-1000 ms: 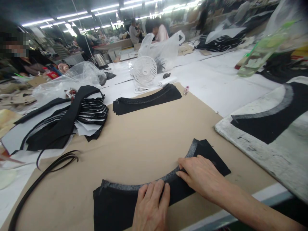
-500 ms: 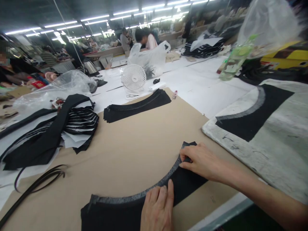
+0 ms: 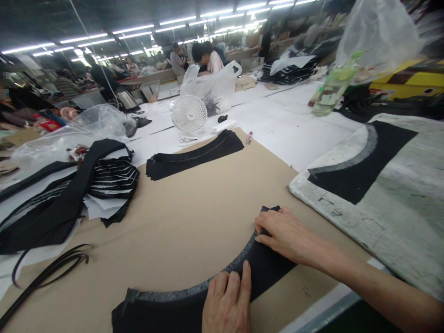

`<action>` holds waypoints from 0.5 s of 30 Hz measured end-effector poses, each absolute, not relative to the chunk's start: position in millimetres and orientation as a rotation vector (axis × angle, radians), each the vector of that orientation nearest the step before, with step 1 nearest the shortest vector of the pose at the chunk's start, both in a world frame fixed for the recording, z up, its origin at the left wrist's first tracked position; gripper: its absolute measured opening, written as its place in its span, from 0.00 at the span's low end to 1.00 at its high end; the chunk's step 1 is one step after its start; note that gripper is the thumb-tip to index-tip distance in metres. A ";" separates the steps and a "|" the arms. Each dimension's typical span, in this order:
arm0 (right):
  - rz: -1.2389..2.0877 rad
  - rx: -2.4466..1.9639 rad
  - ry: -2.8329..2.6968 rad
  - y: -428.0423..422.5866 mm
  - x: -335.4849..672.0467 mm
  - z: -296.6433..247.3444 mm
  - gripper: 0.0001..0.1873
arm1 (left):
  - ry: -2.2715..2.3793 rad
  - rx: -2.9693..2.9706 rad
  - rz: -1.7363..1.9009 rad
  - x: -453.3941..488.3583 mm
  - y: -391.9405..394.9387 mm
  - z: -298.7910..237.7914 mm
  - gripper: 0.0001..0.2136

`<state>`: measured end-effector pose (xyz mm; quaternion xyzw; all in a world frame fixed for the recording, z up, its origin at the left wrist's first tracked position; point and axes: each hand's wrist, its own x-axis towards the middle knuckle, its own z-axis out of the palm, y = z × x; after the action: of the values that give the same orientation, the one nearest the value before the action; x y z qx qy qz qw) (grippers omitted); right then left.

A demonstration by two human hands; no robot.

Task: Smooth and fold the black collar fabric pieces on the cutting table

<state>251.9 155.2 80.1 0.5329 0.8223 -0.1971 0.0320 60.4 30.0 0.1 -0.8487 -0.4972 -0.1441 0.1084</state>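
- Left hand [image 3: 227,303]: laid flat, fingers extended, pressing on a black curved fabric panel [image 3: 270,273]; nothing gripped.
- Right hand [image 3: 279,229]: thumb and fingertips nearly together at the panel's far end; whether cloth is pinched between them, I cannot tell.
- Panel: on brown paper [image 3: 180,231] at the near table edge; a grey band [image 3: 173,294] follows its concave side.
- Progress, in my judgement: band in place wherever visible, edge work in hand; whether it is secured cannot be established. Stacked black panels [image 3: 215,150] opposite appear further along; one banded panel [image 3: 378,157] lies untouched on the stained board [image 3: 398,217].
- Surface: layered black-and-white pieces [image 3: 113,182] and black cords [image 3: 45,277] left; white fan [image 3: 189,114] beyond.
- Room: workshop, tube lights [image 3: 178,21] overhead, co-workers [image 3: 177,61] behind.
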 end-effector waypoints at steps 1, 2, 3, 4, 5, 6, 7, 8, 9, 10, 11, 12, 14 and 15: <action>-0.596 1.643 2.539 155.1 251.7 80.3 0.04 | -1.459 -2.491 -0.419 60.4 30.2 1.1 0.24; -0.593 1.644 2.542 155.0 251.5 80.7 0.04 | -1.456 -2.487 -0.415 60.4 30.4 1.8 0.24; -0.597 1.646 2.542 155.0 251.4 81.5 0.04 | -1.454 -2.486 -0.415 60.6 30.6 2.3 0.24; -0.609 1.645 2.536 155.0 251.2 82.5 0.04 | -1.453 -2.487 -0.417 60.7 30.8 2.6 0.24; -0.623 1.645 2.527 154.9 251.2 83.5 0.04 | -1.453 -2.488 -0.422 60.9 31.0 2.6 0.23; -0.635 1.646 2.517 154.9 251.1 84.6 0.04 | -1.452 -2.488 -0.430 61.1 31.1 2.5 0.23; -0.646 1.648 2.509 154.9 251.1 85.4 0.04 | -1.451 -2.488 -0.438 61.2 31.2 2.2 0.23; -0.652 1.653 2.507 154.8 251.2 85.9 0.04 | -1.451 -2.485 -0.442 61.4 31.1 1.9 0.23; -0.656 1.655 2.507 154.8 251.4 86.0 0.04 | -1.452 -2.483 -0.440 61.5 30.9 1.6 0.23; -0.658 1.658 2.510 154.8 251.6 85.6 0.04 | -1.454 -2.481 -0.433 61.5 30.7 1.4 0.23; -0.656 1.661 2.515 154.9 251.8 84.8 0.04 | -1.456 -2.481 -0.422 61.5 30.5 1.2 0.23; -0.652 1.663 2.517 155.1 251.9 83.7 0.04 | -1.458 -2.481 -0.410 61.5 30.3 1.2 0.23; -0.641 1.666 2.518 155.7 251.7 81.4 0.05 | -1.456 -2.480 -0.398 61.5 30.3 1.7 0.22; -0.637 1.667 2.515 156.1 251.2 80.5 0.05 | -1.452 -2.476 -0.398 61.5 30.5 2.1 0.22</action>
<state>251.2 156.1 80.5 0.5404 0.8152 -0.2064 0.0286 61.5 30.5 2.1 -0.8481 -0.4973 -0.1364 0.1214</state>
